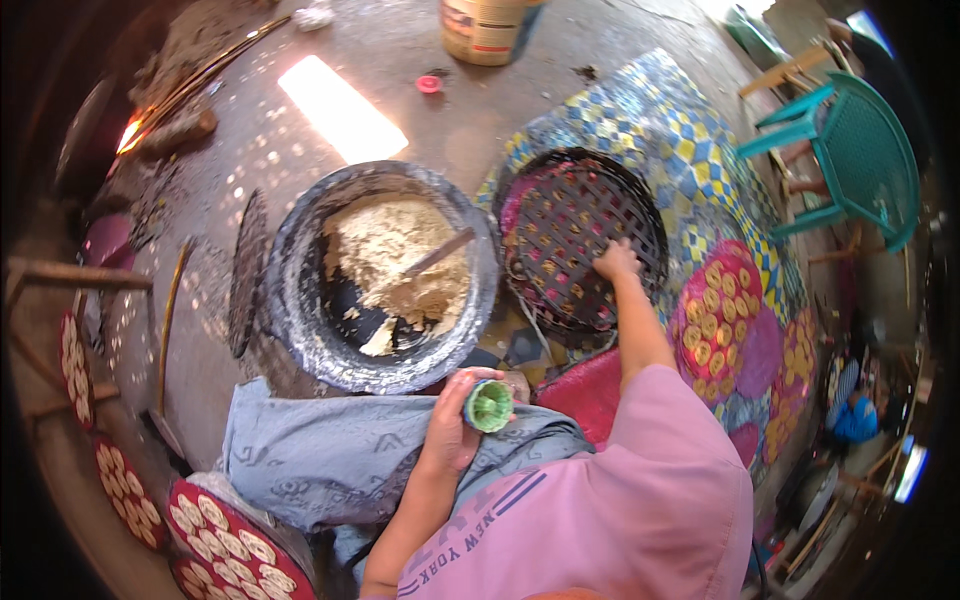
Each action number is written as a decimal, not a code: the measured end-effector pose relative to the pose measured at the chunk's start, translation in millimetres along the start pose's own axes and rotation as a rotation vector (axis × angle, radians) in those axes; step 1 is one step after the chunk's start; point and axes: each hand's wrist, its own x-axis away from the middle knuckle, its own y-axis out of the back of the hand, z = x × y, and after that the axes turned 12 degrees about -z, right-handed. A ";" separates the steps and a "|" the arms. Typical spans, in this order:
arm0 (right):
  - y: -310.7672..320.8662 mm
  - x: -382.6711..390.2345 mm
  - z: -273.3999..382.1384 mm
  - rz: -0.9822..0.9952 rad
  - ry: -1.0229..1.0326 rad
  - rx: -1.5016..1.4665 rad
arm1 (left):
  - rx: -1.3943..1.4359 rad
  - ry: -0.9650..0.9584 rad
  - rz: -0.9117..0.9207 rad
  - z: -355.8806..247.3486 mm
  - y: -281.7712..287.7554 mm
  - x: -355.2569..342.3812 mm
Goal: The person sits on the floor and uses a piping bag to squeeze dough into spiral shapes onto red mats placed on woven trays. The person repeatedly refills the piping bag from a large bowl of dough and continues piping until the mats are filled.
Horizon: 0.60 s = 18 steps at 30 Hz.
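My left hand is wrapped round a small green cup, its open end facing up, held over my lap. Pale dough-like residue seems to cling inside it. My right arm stretches forward to a round, dark lattice-woven basket, where pink shows through the gaps. On its right part rests my right hand, fingers bunched; what they pinch, if anything, is too small to make out. Left of the basket stands a big dark pot holding pale, crumbly dough. A flat wooden stick is stuck in the dough.
A patterned mat lies under the basket. Pink rounds bearing ring-shaped dough pieces lie to the right; more dough-covered red rounds are at lower left. A green chair, a bucket and burning sticks stand farther off.
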 end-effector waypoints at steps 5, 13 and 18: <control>39.9 1.2 -4.3 -0.079 0.177 0.139 | 0.006 0.025 0.139 2.6 8.3 -4.3; 220.2 37.0 70.3 -0.382 0.509 0.040 | 0.030 -0.015 0.198 5.7 11.8 -7.3; 248.7 97.4 238.6 -0.367 1.019 -0.109 | 0.056 -0.003 0.185 7.8 12.4 -1.5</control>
